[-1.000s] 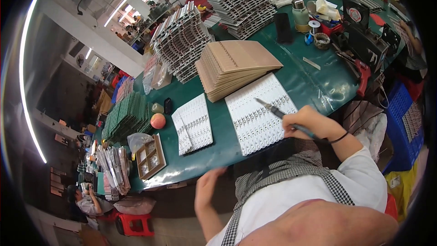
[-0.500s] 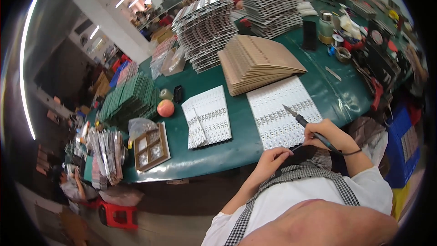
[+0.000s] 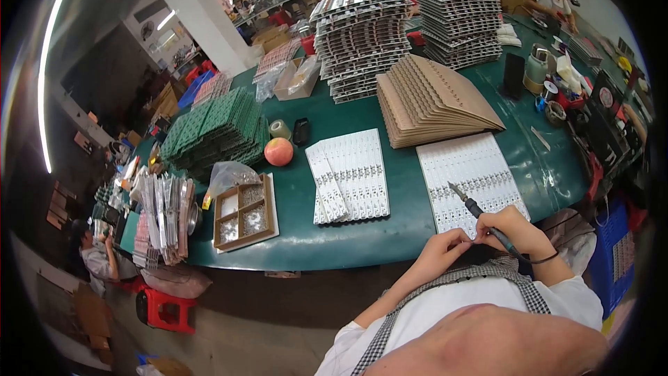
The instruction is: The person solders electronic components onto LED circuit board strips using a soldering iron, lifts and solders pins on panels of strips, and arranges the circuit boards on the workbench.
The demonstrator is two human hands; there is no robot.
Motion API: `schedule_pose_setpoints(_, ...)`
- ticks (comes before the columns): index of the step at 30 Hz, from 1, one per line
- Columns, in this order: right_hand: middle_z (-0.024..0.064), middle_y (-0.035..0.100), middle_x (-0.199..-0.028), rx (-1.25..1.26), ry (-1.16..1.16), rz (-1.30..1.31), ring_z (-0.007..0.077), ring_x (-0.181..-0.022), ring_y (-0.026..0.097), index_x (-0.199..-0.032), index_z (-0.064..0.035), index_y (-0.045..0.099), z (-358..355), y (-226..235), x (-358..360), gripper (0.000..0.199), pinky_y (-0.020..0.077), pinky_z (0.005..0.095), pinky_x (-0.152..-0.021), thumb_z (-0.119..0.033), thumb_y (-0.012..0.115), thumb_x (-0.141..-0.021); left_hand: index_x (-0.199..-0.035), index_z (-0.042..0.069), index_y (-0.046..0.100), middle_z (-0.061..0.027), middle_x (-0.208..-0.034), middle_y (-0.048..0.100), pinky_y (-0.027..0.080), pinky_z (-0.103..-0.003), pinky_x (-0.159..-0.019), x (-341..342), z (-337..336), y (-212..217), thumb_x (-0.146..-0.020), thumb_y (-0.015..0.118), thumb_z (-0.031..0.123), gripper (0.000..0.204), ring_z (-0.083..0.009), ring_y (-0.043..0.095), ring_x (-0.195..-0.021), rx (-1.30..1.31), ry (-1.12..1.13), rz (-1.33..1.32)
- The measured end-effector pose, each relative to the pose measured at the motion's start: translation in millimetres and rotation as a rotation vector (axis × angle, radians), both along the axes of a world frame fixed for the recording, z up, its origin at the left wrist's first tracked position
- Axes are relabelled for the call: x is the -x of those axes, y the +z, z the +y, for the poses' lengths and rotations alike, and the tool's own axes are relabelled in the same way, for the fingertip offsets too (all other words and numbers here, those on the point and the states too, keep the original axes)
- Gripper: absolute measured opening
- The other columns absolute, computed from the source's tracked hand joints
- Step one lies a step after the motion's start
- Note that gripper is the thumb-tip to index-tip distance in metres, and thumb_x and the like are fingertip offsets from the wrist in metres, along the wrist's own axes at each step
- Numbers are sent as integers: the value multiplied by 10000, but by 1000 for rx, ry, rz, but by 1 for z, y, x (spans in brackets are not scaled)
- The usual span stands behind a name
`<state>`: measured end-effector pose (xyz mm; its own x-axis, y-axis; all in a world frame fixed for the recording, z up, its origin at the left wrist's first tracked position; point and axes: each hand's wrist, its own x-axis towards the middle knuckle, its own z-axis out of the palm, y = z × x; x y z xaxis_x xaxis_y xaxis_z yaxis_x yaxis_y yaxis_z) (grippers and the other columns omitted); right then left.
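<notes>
My right hand [image 3: 513, 231] grips a soldering iron [image 3: 475, 207], its cable trailing over the wrist. The iron's metal tip points up and left, over a white panel of circuit boards [image 3: 465, 158] with rows of small parts. My left hand [image 3: 445, 249] is pinched closed at the panel's near edge, its fingertips almost meeting my right hand's. Whatever lies in that pinch is too small to make out. Left of the panel lies a second group of white circuit board strips [image 3: 362, 177], a few of them askew on top.
Brown sheets [image 3: 431, 101] are stacked behind the panel, with tall stacks of boards [image 3: 362, 42] farther back. Leftward are an apple [image 3: 279, 152], green boards [image 3: 216, 129] and a divided tray [image 3: 243, 235] of small parts. A solder spool [image 3: 550, 88] stands right. Other people work beyond.
The whole view has shifted, so the table sits farther right. My left hand has come closer to my right hand, which still grips the soldering iron.
</notes>
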<state>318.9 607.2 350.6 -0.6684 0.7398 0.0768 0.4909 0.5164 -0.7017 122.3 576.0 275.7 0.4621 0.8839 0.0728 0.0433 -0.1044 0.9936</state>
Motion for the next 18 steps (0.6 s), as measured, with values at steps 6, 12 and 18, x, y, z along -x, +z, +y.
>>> schedule_pose_setpoints(6, 77, 617, -664, 60, 7, 138, 197, -621, 631, -788, -59, 562, -15, 2, -24, 170, 470, 261, -565, -3, 670, -669, -900, 15, 597, 26, -680, 516, 356, -198, -544, 24, -18, -10, -827, 581, 88, 105, -27, 423, -624, 63, 220, -50)
schedule_pose_setpoints(12, 33, 568, -594, -70, -224, 396, 125, -524, 558, -904, -18, 587, -12, -26, -106, 329, 412, 231, -494, -306, 670, -767, -854, 15, 579, -5, -791, 535, 415, -232, -673, 103, -12, -7, -836, 564, 63, 53, -96, 485, -725, -22, 1059, 108)
schedule_pose_setpoints(18, 121, 569, -836, -80, -685, 802, 84, -588, 501, -1121, 54, 504, -24, -40, -148, 872, 352, 187, -511, -729, 313, -788, -908, -59, 550, -80, -794, 556, 435, -281, -678, 81, 16, 70, -867, 527, 83, 150, -177, 517, -727, -729, 1533, 507)
